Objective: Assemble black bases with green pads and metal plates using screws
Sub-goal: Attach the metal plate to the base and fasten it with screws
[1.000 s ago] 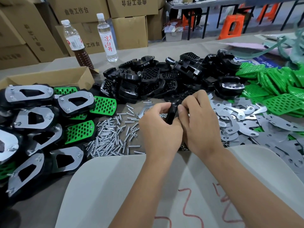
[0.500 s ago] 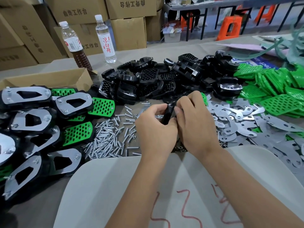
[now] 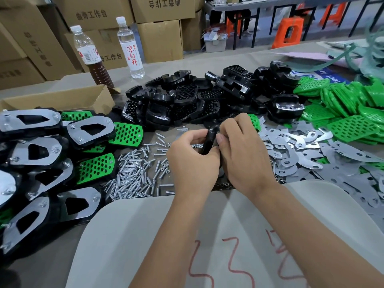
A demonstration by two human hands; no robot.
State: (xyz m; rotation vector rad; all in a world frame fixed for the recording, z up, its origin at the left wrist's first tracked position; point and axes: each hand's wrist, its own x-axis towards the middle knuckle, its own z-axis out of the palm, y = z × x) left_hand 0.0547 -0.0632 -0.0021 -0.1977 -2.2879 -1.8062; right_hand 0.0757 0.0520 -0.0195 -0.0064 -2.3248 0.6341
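So the black base [image 3: 209, 140] is right in the middle of the frame, held up on edge between both hands, with a green pad [image 3: 254, 121] poking out just behind the right knuckles. My guess is it's stood up like that so both faces can be reached while a screw goes through, though the fingers hide any screw there, so I can't tell. The left hand [image 3: 192, 161] curls round the near edge of the base, thumb on top, and the right hand [image 3: 243, 154] pinches it from the other side, the two hands pressed close together. Both forearms come in from the bottom of the frame over a pale board [image 3: 128, 235] with red scribbles. Supplies sit all around within reach, which makes sense for repeat work: loose screws [image 3: 133, 175] just left of the hands, metal plates [image 3: 307, 152] to the right, spare green pads [image 3: 353, 125] at the right edge, a pile of bare bases [image 3: 187, 100] behind. Finished assemblies [image 3: 89, 129] stack up on the left. Two bottles [image 3: 133, 48] stand at the upper left.
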